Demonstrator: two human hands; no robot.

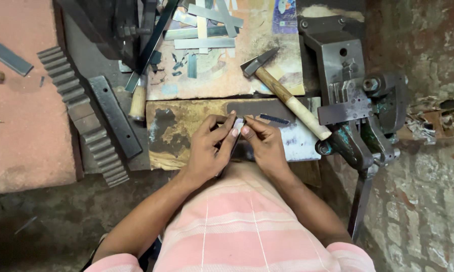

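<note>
**Small metal strip held over the wooden block, both hands engaged**

Over the wooden block (186, 128), close to its near edge, both hands meet on one small metal strip (238, 125). The left hand (206, 151) pinches it from the left; the right hand (264, 143) closes its fingertips on it from the right. The hands are together, touching at the strip.

Beyond the block's right end lies a hammer (282, 93), its handle angled toward a hand-lever press (353, 100). Past the block's far edge, cut metal strips (206, 25) lie in a loose pile. Left of the block rests a toothed rack (83, 118).

Risk, as judged: the strip's edges look raw, and bare fingertips pressing on them could be cut. The fingertip grip is slight; a slip could drop the piece off the block's near edge.
</note>
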